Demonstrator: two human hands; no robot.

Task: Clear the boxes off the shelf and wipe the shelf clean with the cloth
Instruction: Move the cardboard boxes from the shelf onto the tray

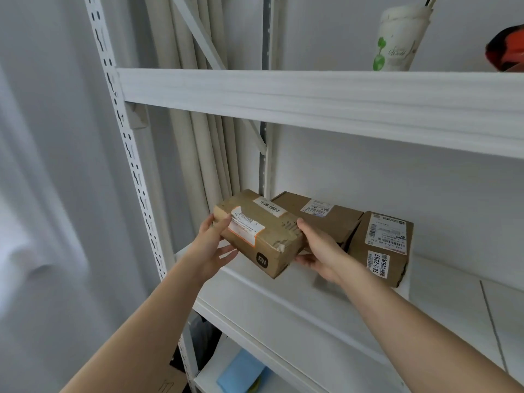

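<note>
Two hands hold one box (259, 232) above the shelf (312, 302).
Left hand (211, 245) and right hand (320, 251) grip its ends, fingers curled; two boxes (380, 246) sit behind.

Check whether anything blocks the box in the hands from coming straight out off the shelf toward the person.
Nothing visible does. The held box is gripped at its ends by the left hand and right hand, tilted at the shelf's front edge. The two other boxes sit behind and to its right, not in front.
</note>
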